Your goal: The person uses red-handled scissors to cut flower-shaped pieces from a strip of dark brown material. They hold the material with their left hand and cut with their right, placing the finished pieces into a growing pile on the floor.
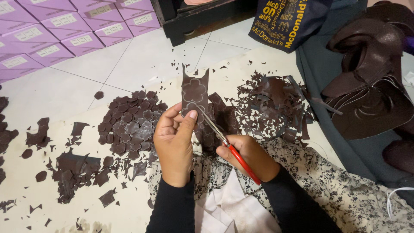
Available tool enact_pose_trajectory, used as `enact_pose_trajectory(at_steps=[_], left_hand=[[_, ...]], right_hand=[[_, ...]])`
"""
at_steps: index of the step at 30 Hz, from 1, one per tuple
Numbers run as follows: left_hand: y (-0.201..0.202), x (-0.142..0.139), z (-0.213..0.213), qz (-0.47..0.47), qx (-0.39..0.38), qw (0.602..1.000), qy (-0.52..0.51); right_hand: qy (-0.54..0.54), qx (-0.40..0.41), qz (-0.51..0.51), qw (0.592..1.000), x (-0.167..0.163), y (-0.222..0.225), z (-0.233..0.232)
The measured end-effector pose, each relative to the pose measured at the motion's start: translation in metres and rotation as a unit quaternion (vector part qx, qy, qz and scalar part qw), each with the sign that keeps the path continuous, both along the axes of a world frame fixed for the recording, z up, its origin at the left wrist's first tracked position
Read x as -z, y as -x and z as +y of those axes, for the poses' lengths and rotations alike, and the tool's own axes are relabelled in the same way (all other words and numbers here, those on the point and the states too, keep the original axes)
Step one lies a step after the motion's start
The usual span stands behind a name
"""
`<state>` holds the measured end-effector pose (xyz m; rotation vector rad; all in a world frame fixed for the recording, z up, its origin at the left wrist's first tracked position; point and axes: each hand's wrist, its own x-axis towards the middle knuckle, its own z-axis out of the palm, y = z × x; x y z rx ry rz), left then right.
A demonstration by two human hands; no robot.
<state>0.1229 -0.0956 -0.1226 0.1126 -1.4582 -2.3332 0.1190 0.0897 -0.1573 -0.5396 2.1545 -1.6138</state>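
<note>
My left hand (174,140) pinches a dark brown strip (194,92) with flower outlines drawn on it, held upright at centre. My right hand (246,154) grips red-handled scissors (224,140), and the blades meet the strip just below my left thumb. A pile of cut brown flower shapes (131,123) lies on the cream mat (142,203) left of my hands. Brown offcuts (276,103) are heaped to the right of the strip.
Purple boxes (56,26) are stacked at the far left on white floor tiles (146,56). A dark bag (286,19) and a black cabinet (202,19) stand at the back. Large brown sheets (371,86) lie at right. Patterned fabric (327,181) covers my lap.
</note>
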Motion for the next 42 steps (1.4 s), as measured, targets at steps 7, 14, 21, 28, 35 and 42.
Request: enact_pose_trajectory(at_steps=[7, 14, 21, 28, 35, 42], left_hand=[[0.0, -0.002, 0.0, -0.01, 0.017, 0.999, 0.027], [-0.001, -0.002, 0.002, -0.013, 0.02, 0.999, 0.038], [-0.002, 0.0, 0.003, -0.01, 0.005, 1.0, 0.028], [-0.001, 0.0, 0.004, -0.015, 0.004, 0.999, 0.031], [0.001, 0.003, 0.007, 0.004, 0.031, 0.999, 0.01], [0.001, 0.009, 0.012, 0.003, 0.077, 0.995, -0.057]], right_hand=[[-0.006, 0.001, -0.017, 1.0, 0.004, 0.002, 0.0], [0.001, -0.012, 0.046, 0.999, 0.006, 0.005, 0.003], [0.004, 0.006, -0.022, 1.0, 0.008, 0.004, 0.0], [0.026, 0.008, -0.032, 0.999, 0.009, 0.004, 0.0], [0.042, 0.003, 0.007, 0.999, 0.012, 0.005, -0.001], [0.029, 0.033, 0.054, 0.998, 0.014, 0.004, -0.001]])
